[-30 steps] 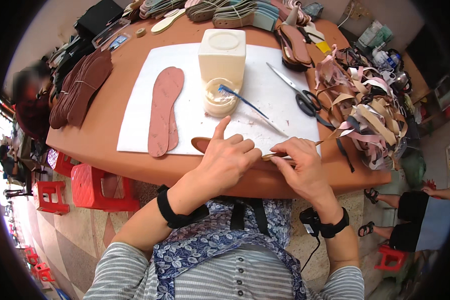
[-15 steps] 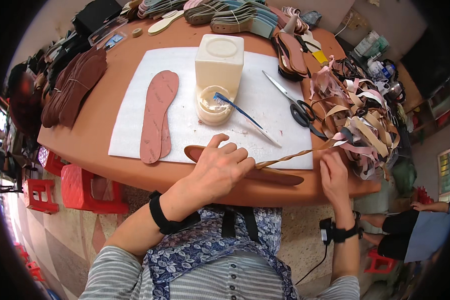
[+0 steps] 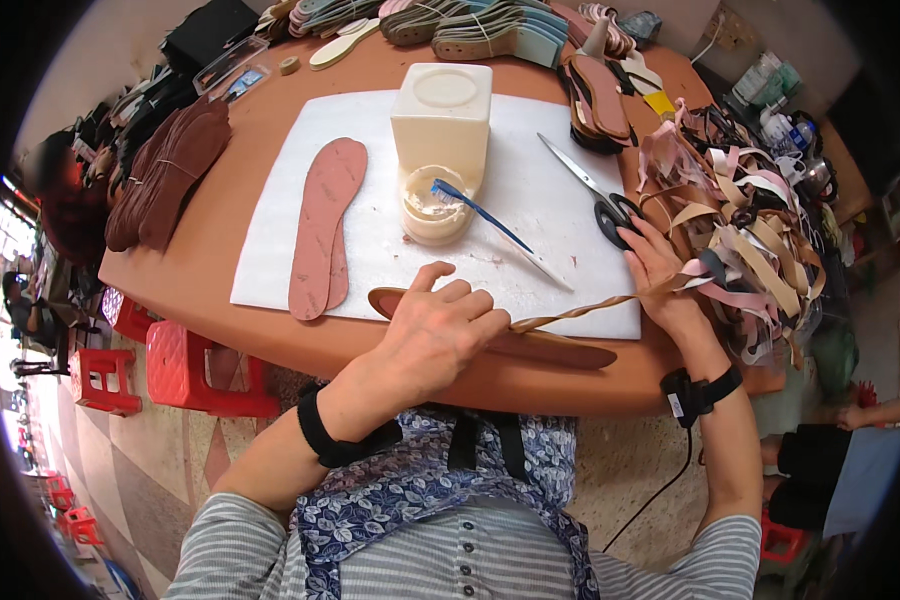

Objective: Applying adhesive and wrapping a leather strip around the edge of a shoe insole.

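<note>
My left hand (image 3: 438, 325) is closed over a brown shoe insole (image 3: 570, 352) at the table's front edge, covering its middle. From under its fingers a twisted tan strip (image 3: 580, 312) runs right toward my right hand. My right hand (image 3: 660, 275) reaches forward with fingers extended, its fingertips at the black handles of the scissors (image 3: 610, 212), whose blades lie apart from it on the white sheet (image 3: 370, 240). Whether the strip touches the right hand is unclear.
A cream glue container (image 3: 440, 130) stands mid-sheet, a blue brush (image 3: 490, 220) resting across its opening. Two pink insoles (image 3: 322, 220) lie left of it. A heap of strip scraps (image 3: 750, 240) fills the right edge. Bundled brown insoles (image 3: 170, 175) lie at left.
My right hand has moved forward and up from the strip's right end to the scissors' handles, its fingers unfolding. The left hand keeps its hold on the insole. The view has shifted slightly.
</note>
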`<state>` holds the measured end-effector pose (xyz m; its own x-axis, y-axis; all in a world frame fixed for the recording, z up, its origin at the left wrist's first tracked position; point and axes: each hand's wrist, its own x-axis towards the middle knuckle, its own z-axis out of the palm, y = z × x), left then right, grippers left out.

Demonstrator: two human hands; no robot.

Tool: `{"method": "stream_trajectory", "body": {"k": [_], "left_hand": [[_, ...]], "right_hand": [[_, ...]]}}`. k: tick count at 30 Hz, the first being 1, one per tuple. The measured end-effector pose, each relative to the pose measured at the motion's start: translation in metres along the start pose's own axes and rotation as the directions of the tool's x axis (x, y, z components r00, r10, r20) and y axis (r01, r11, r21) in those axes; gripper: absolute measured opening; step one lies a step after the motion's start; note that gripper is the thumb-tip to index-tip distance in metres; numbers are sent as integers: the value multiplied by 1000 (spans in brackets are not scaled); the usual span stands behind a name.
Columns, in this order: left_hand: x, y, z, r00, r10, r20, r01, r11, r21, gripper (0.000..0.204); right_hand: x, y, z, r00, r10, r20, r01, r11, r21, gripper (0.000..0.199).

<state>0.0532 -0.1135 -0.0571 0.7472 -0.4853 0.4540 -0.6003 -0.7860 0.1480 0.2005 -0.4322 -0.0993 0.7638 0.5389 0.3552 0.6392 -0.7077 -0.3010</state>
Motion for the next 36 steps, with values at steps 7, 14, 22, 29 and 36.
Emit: {"method": "stream_trajectory", "body": {"k": [7,14,22,29,36], "left_hand": [[0,-1,-1,1000,-14,7,14,1000,-10,12],[0,-5,4,999,-34,-9,33,999,-19,9],[2,-4,4,996,-80,-38,78,996,-52,11],[-1,-6,7,996,-78,-52,75,996,-57,13],[-1,-6,9,996,-67,-64,63,996,-64,13]], "right_hand": [[6,-1,-8,997,79,-19,-75,982,174,30],[45,-10,6,969,248,-14,-248,968,-35,34],[58,-25,-18,942,268,199,-226,951,-213,52],[-27,-54,-49,902,382,202,-335,913,-233,53],[-141,-103,-104,749,597,288,-662,687,300,63]]}}
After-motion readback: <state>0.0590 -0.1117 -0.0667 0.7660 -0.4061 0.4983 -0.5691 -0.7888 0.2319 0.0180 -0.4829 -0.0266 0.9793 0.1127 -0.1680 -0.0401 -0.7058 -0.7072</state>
